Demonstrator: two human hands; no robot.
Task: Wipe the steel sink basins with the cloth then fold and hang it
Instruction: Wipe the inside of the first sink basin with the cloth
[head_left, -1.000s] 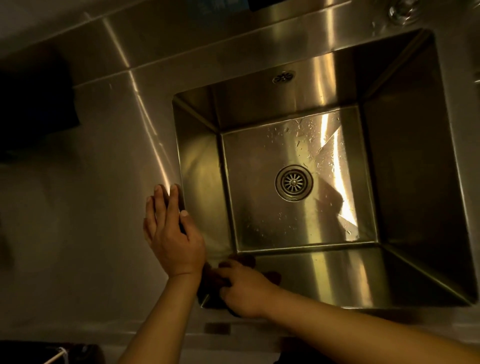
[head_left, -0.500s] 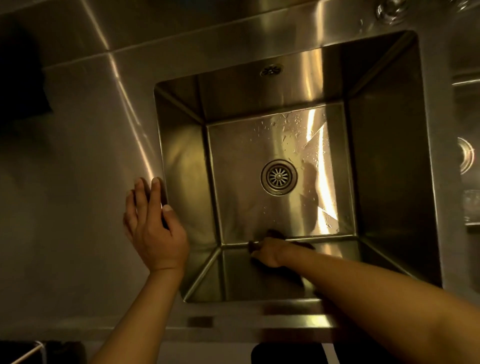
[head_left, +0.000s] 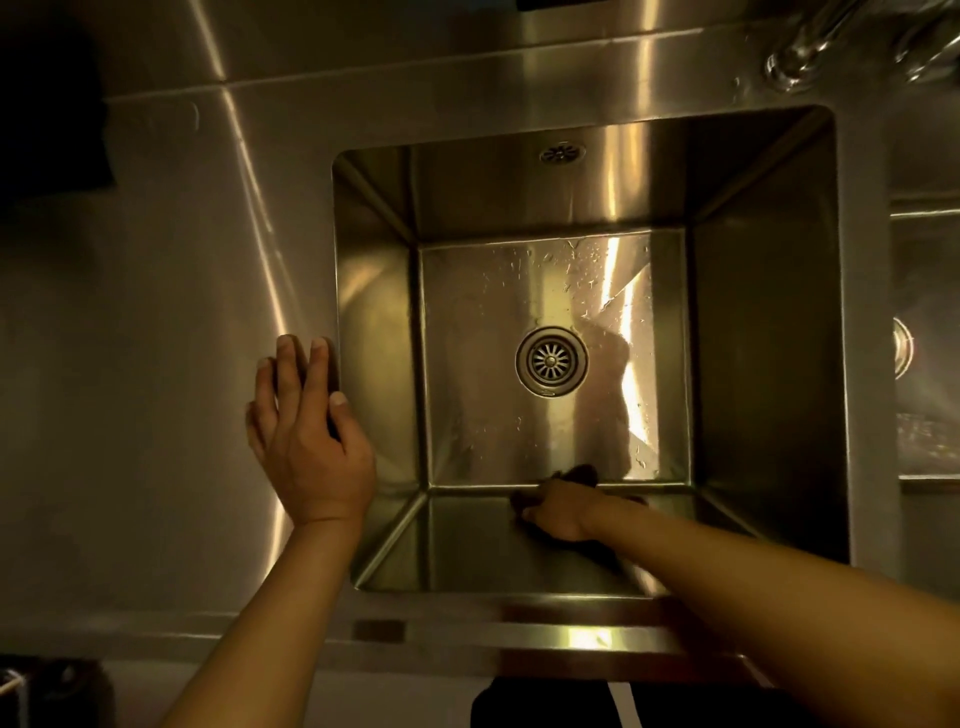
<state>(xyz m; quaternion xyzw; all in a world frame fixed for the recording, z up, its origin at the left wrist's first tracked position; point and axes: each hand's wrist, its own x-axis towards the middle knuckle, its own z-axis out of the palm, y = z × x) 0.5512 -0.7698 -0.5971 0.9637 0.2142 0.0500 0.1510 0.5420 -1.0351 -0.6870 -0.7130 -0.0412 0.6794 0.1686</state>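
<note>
A square steel sink basin (head_left: 753, 364) fills the middle of the view, with a round drain (head_left: 551, 360) in its floor and water drops on the far part of the floor. My right hand (head_left: 558, 509) reaches down inside the near wall and grips a dark cloth (head_left: 579, 474), pressing it where the near wall meets the floor. Most of the cloth is hidden under the hand. My left hand (head_left: 306, 441) rests flat on the steel counter (head_left: 156, 364) at the basin's left rim, fingers straight.
A second basin (head_left: 924, 338) shows at the right edge. The base of a tap (head_left: 795, 65) stands behind the basin at top right. An overflow hole (head_left: 562, 154) sits in the far wall. A dark object (head_left: 47, 114) lies at top left.
My right hand has slid the cloth from the near left corner of the basin rightward along the near wall's bottom edge. The left hand has stayed on the counter.
</note>
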